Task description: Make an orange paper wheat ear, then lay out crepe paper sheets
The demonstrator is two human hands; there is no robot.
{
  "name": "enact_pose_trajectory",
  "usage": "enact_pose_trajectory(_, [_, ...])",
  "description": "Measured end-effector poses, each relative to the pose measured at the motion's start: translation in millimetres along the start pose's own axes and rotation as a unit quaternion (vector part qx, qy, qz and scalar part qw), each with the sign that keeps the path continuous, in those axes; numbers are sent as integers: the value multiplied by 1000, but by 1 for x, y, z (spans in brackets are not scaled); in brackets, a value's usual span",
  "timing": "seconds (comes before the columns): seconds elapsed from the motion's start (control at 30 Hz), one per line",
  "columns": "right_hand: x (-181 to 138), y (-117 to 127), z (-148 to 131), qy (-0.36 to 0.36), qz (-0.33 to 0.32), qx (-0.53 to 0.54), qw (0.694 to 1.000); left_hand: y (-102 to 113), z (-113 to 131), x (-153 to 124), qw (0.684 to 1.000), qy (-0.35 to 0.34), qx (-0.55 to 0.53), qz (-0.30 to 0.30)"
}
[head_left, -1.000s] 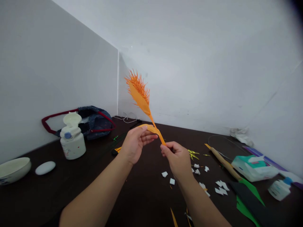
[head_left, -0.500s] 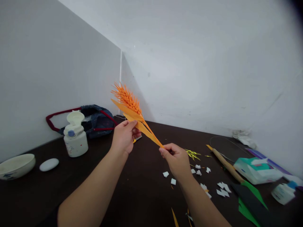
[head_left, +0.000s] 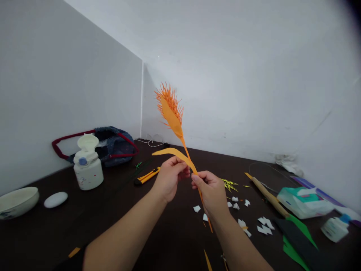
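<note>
An artificial wheat stalk [head_left: 185, 145] with a bristly orange head [head_left: 172, 101] is held up before me, leaning slightly left. One orange leaf [head_left: 170, 118] lies against the head; a lower leaf [head_left: 166, 151] curves out to the left. My right hand [head_left: 210, 188] pinches the stem at the base of the lower leaf, and the stem's end pokes out below. My left hand [head_left: 172, 177] is closed at that lower leaf near the stem, thumb against fingers; part of its grip is hidden.
A yellow utility knife [head_left: 147, 176] lies left of centre. White scraps [head_left: 235, 206] and yellow-green sprigs [head_left: 229, 184] are scattered at right, with a wipes pack [head_left: 303, 203] beyond. At left stand an open white bottle [head_left: 88, 173], a bowl [head_left: 18, 203] and a white oval [head_left: 55, 200].
The wheat stalk has turned more upright, its head moving up and right. My left hand has slid right along the lower leaf toward the stem, and the utility knife now shows fully.
</note>
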State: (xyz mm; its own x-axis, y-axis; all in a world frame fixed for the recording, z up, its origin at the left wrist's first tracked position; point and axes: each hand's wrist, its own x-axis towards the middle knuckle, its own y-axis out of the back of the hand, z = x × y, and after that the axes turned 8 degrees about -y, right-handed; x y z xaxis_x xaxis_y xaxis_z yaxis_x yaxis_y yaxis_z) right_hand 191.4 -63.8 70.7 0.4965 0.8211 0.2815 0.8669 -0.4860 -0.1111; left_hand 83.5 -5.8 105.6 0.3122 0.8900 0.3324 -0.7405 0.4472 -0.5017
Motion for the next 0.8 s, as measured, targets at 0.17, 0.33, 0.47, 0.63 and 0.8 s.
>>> enact_pose_trajectory(0.17, [-1, 0, -2, -10, -8, 16, 1000, 0, 2, -1, 995, -39, 71, -51])
enact_pose_trajectory(0.33, [-2, -2, -2, -21, -16, 32, 999, 3, 8, 2, 995, -36, 70, -58])
enact_pose_trajectory(0.47, [-2, -2, 0, -25, -21, 36, 999, 7, 17, 4, 995, -31, 53, -73])
enact_pose_trajectory(0.63, [-1, 0, 2, -16, -19, 12, 1000, 16, 39, 9, 991, 24, 58, -114])
enact_pose_trajectory(0.8, [0, 0, 8, 6, -15, -55, 998, 22, 45, 14, 988, 21, 144, -48])
